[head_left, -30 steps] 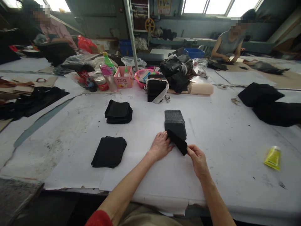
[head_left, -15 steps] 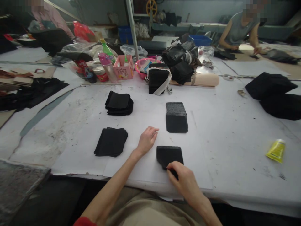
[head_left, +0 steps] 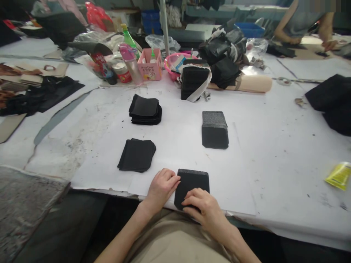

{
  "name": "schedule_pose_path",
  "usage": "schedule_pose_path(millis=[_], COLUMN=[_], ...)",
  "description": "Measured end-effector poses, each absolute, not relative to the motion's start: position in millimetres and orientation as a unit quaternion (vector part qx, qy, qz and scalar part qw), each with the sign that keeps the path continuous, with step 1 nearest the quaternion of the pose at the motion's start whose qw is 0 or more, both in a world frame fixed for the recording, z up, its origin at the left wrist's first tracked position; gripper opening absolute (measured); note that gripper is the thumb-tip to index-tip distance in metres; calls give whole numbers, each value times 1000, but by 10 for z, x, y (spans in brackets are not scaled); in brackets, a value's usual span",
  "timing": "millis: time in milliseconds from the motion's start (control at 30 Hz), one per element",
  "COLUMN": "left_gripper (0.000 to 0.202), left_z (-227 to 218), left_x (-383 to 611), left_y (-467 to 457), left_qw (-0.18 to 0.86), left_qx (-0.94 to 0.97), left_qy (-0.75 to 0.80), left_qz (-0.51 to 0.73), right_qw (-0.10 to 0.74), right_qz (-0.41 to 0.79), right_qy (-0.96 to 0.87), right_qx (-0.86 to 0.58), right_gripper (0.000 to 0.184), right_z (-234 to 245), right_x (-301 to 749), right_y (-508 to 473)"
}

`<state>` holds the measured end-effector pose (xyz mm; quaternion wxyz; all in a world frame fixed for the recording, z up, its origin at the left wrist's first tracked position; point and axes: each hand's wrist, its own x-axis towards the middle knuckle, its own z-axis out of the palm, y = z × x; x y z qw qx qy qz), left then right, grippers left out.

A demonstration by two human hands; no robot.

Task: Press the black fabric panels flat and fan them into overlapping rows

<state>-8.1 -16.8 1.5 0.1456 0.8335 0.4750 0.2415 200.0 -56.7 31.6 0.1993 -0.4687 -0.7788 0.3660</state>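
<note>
A single black felt-like piece (head_left: 192,180) lies flat at the near edge of the white table (head_left: 263,160). My left hand (head_left: 162,187) rests at its left edge, fingers curled against it. My right hand (head_left: 202,207) lies on its near right corner, fingers bent and pressing down on it. Behind the piece stands a stack of the same black and grey pieces (head_left: 214,129). Two piles of black fabric squares sit to the left, one near (head_left: 136,155) and one farther back (head_left: 145,110).
A yellow tube (head_left: 339,176) lies at the right. At the back stand a strapped black bundle (head_left: 193,83), a beige roll (head_left: 248,83), a pink box (head_left: 150,65), bottles and cans. Black cloth (head_left: 333,102) lies far right. Another person's arms (head_left: 307,31) work at the far table.
The black piece was lifted off the stack, laid near the table edge, and both my hands have come down onto it. My left hand moved from mid-table to its left edge.
</note>
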Motion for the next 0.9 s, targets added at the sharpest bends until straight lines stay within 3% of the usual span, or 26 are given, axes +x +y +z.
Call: schedule_pose_path(millis=[133, 267, 367, 467, 567, 700, 833, 900], left_gripper=[7, 13, 4, 19, 16, 6, 12, 12], left_z=[89, 160, 159, 134, 112, 89, 58, 47], left_x=[-88, -79, -39, 26, 84, 104, 73, 49], left_y=[-125, -29, 63, 144, 196, 220, 199, 181], left_qw=[152, 177, 169, 136, 114, 130, 117, 99], left_qx=[836, 838, 838, 854, 869, 869, 873, 887], left_qy=[476, 476, 482, 475, 458, 444, 429, 407], left_qz=[228, 200, 190, 164, 146, 178, 199, 196], right_qw=[243, 183, 147, 136, 139, 173, 230, 259], right_qz=[224, 109, 95, 102, 111, 122, 135, 137], right_qy=[-768, -794, -802, -805, -809, -811, -822, -824], right_qx=[-548, -569, -571, -568, -560, -545, -503, -484], right_gripper=[10, 13, 13, 14, 14, 12, 6, 12], right_z=[263, 203, 201, 221, 226, 173, 63, 10], right_x=[2081, 2110, 2101, 2097, 2107, 2148, 2201, 2220], right_y=[-229, 12, 63, 81, 97, 92, 49, 29])
